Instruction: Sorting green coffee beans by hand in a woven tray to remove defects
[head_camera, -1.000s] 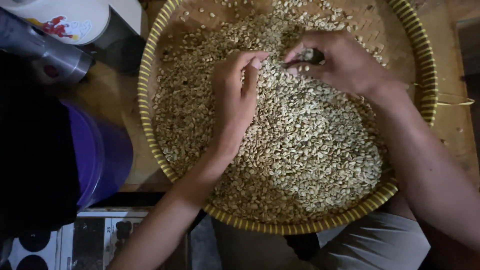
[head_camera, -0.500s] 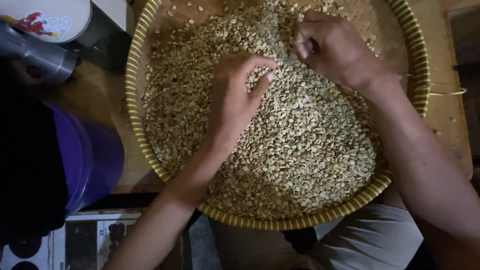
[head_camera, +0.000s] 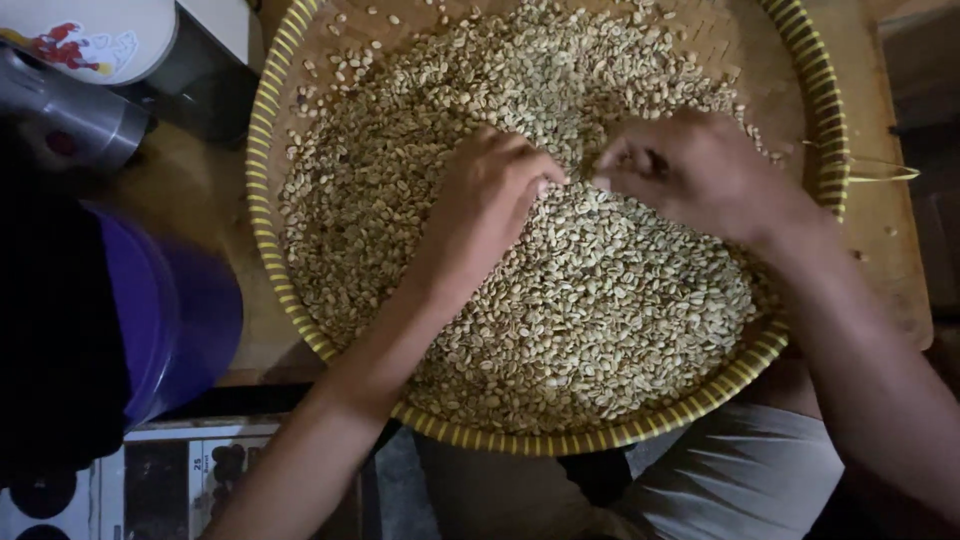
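A wide round woven tray with a yellow striped rim (head_camera: 258, 200) holds a thick layer of pale beans (head_camera: 600, 300). Both my hands are over the middle of the pile, knuckles up, fingertips almost meeting. My left hand (head_camera: 490, 200) has its fingers curled down, pinching into the beans. My right hand (head_camera: 700, 175) is curled too, fingers closed over a few beans at the surface; what lies inside the palm is hidden.
A purple bucket (head_camera: 180, 310) stands left of the tray. Behind it are a metal cylinder (head_camera: 75, 110) and a white container with a red picture (head_camera: 90, 35). The tray rests on a wooden table (head_camera: 880, 230). A printed sheet (head_camera: 170, 480) lies at lower left, and grey cloth (head_camera: 740, 480) covers my lap.
My right hand has come down from the far side of the pile toward the middle. My left hand's fingers have curled in, and the two hands now nearly touch.
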